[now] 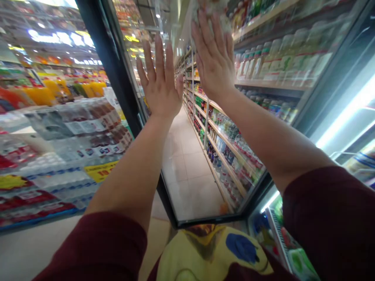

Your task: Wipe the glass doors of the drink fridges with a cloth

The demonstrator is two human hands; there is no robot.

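A glass refrigerator door (pixel 190 164) in a black frame stands swung out in front of me. My left hand (pixel 159 80) lies flat on the glass, fingers spread and pointing up. My right hand (pixel 213 54) is higher, also flat with straight fingers, pressing a pale crumpled cloth (pixel 205 9) against the glass; only the cloth's edges show above and beside the fingers. Both arms reach forward in dark red sleeves. The glass reflects a store aisle with shelves of bottles.
Stacked packs of bottled water and soft drinks (pixel 67 156) with a yellow price tag stand at the left. Cooler shelves (pixel 272 84) with bottles are behind the door at the right. A lit cooler interior (pixel 345 117) is at the far right. Tiled floor lies below.
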